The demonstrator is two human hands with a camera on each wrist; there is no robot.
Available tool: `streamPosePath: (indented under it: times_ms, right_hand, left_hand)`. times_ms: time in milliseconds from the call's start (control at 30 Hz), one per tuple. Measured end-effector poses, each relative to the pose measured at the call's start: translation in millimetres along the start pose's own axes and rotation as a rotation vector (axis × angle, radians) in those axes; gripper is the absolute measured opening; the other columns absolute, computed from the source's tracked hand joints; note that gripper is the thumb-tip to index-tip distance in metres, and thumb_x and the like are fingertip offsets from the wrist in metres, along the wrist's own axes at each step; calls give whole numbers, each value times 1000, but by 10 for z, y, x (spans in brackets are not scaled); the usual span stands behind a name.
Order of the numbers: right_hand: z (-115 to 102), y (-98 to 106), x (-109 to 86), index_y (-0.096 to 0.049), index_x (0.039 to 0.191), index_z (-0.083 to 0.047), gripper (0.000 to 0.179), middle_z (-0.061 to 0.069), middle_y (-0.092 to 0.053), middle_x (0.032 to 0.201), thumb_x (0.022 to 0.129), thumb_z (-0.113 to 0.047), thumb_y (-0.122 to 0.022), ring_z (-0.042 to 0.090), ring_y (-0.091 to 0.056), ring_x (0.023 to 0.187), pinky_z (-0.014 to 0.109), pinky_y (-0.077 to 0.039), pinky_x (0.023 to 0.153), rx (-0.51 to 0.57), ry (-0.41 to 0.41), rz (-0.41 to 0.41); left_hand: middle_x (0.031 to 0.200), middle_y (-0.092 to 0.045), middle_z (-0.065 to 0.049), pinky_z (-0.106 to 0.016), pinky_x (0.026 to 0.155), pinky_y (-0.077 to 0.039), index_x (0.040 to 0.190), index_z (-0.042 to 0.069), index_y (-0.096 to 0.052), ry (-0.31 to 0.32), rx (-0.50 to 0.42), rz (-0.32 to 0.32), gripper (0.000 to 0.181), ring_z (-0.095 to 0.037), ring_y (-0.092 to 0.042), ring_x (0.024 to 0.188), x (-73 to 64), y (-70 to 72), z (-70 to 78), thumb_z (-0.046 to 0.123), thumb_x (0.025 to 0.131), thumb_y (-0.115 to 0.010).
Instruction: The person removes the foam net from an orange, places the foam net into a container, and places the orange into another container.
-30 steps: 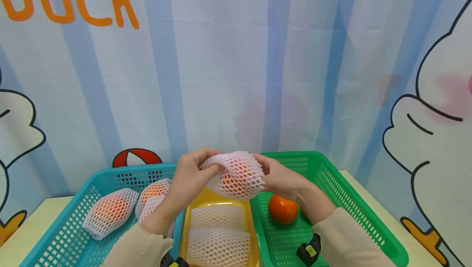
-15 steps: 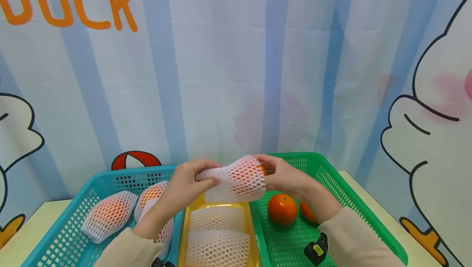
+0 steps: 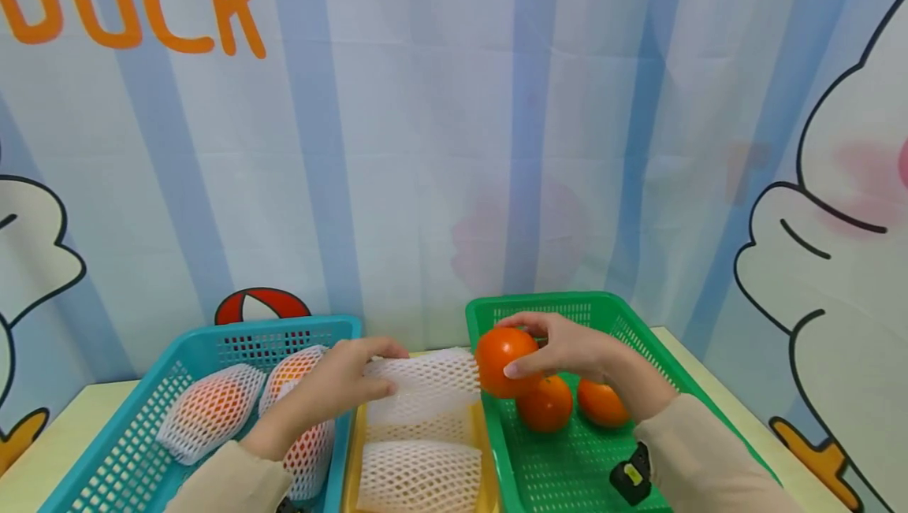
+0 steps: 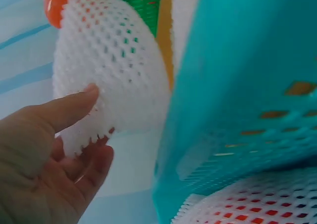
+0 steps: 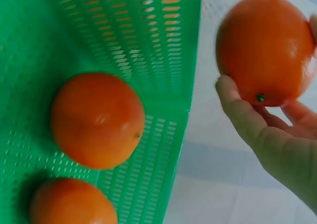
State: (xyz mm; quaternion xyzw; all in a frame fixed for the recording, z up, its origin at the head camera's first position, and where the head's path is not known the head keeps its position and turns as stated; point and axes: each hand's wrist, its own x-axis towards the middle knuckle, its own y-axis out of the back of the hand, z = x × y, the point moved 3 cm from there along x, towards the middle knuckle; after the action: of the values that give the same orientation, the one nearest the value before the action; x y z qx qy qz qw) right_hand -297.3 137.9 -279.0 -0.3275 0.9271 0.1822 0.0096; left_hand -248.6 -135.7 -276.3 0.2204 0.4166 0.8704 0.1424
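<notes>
In the head view my left hand (image 3: 339,381) pinches one end of a white foam net sleeve (image 3: 429,387), held over the yellow tray (image 3: 352,458). The left wrist view has the thumb on the outside of that sleeve. My right hand (image 3: 571,346) grips an orange (image 3: 505,361) between thumb and fingers, at the left rim of the green basket (image 3: 560,466). Orange and sleeve are side by side, the fruit outside the sleeve's open end. In the right wrist view the held orange (image 5: 265,50) shows its small green stem spot.
Two more oranges, a nearer one (image 3: 545,404) and another (image 3: 601,403), lie in the green basket. More foam sleeves (image 3: 420,475) lie flat in the yellow tray. Several net-covered oranges (image 3: 213,410) rest in the blue basket (image 3: 106,470) at left. A striped curtain (image 3: 426,143) hangs behind.
The orange, inside the sleeve a second ago, has come out to the right with my right hand. The sleeve now hangs flattened and lower in my left hand.
</notes>
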Motion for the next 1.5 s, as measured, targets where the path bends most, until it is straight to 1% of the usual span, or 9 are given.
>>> streamPosePath:
  times_ms: [200, 467, 567, 700, 900, 1067, 1200, 1300, 1500]
  right_hand:
    - [40, 22, -50, -49, 129, -9, 58, 15, -47, 121, 77, -15, -75, 28, -55, 97, 42, -49, 78, -84, -70, -67]
    - [115, -27, -61, -52, 123, -11, 56, 9, -52, 113, 73, -9, -77, 25, -51, 97, 41, -47, 80, -297, -137, -167]
    - [137, -84, -37, -53, 121, -11, 56, 7, -52, 110, 71, -6, -77, 24, -51, 95, 40, -47, 78, -363, -164, -193]
    - [144, -130, -5, -53, 120, -12, 56, 4, -52, 109, 70, -5, -77, 22, -51, 92, 39, -46, 77, -473, -165, -220]
    - [171, -209, 23, -55, 120, -18, 56, -6, -52, 109, 69, -12, -80, 14, -50, 91, 34, -45, 74, -695, -128, -269]
    - [216, -327, 61, -57, 119, -20, 59, -8, -56, 108, 67, -14, -83, 8, -51, 93, 29, -45, 78, -939, -77, -316]
    - [278, -409, 99, -60, 117, -19, 59, -8, -57, 107, 64, -18, -86, 7, -52, 97, 28, -44, 85, -1095, -79, -327]
    - [307, -431, 112, -60, 116, -21, 59, -8, -57, 109, 63, -21, -87, 8, -51, 102, 29, -43, 88, -1108, -112, -314]
    - [285, -366, 64, -55, 123, -23, 59, -7, -54, 121, 71, -21, -82, 12, -49, 112, 33, -43, 91, -943, -137, -306]
  left_hand:
    - [112, -63, -8, -46, 87, -45, 111, 5, -63, 15, 60, -107, 32, -29, -56, 107, -7, -77, -83, 3, 80, -70]
    - [123, -57, -13, -50, 91, -41, 120, 3, -58, 18, 92, -118, 48, -34, -50, 115, -47, -78, -158, 8, 76, -75]
    - [126, -54, -14, -52, 92, -39, 123, 3, -56, 3, 67, -134, 53, -36, -47, 117, -73, -43, -167, 11, 76, -76]
    - [130, -51, -15, -53, 92, -39, 126, 6, -54, 24, 30, -155, 55, -38, -46, 117, -137, 28, -183, 19, 77, -76]
    - [130, -51, -14, -52, 87, -43, 127, 9, -55, 68, 72, -98, 58, -37, -50, 113, -257, 197, -257, 31, 77, -76]
    - [128, -52, -14, -53, 88, -42, 125, 7, -55, 73, 97, -56, 59, -37, -48, 116, -341, 310, -376, 27, 74, -78]
    - [125, -55, -15, -54, 89, -42, 123, 4, -56, 80, 104, -37, 56, -38, -48, 116, -420, 354, -496, 22, 75, -78]
    - [125, -54, -16, -56, 88, -42, 124, 2, -55, 116, 79, -29, 56, -40, -48, 115, -489, 402, -589, 19, 76, -77]
    - [126, -53, -19, -53, 82, -45, 126, 0, -53, 186, 95, -21, 58, -42, -49, 111, -624, 506, -785, 23, 78, -75]
